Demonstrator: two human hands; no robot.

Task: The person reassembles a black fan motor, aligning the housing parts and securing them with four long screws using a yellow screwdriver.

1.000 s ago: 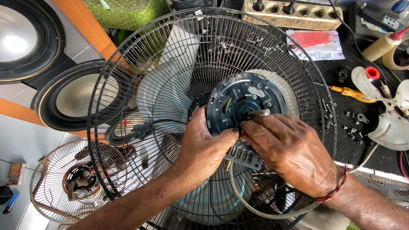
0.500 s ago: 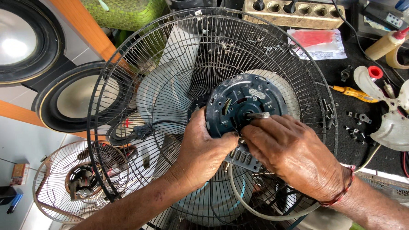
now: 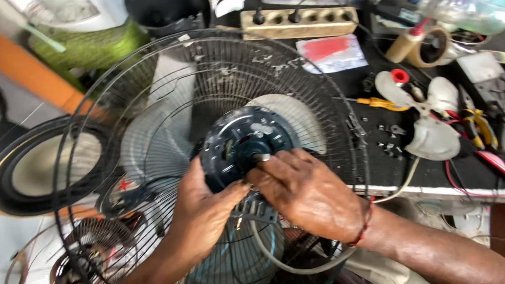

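My left hand (image 3: pixel 202 218) cups the dark fan motor housing (image 3: pixel 244 142) at the centre of the wire guard (image 3: pixel 120 108) to steady it, while right hand (image 3: pixel 308 193) fingertips pinch its front edge.

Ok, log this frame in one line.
left hand: grips motor housing | right hand: fingers at hub | wire guard: around motor
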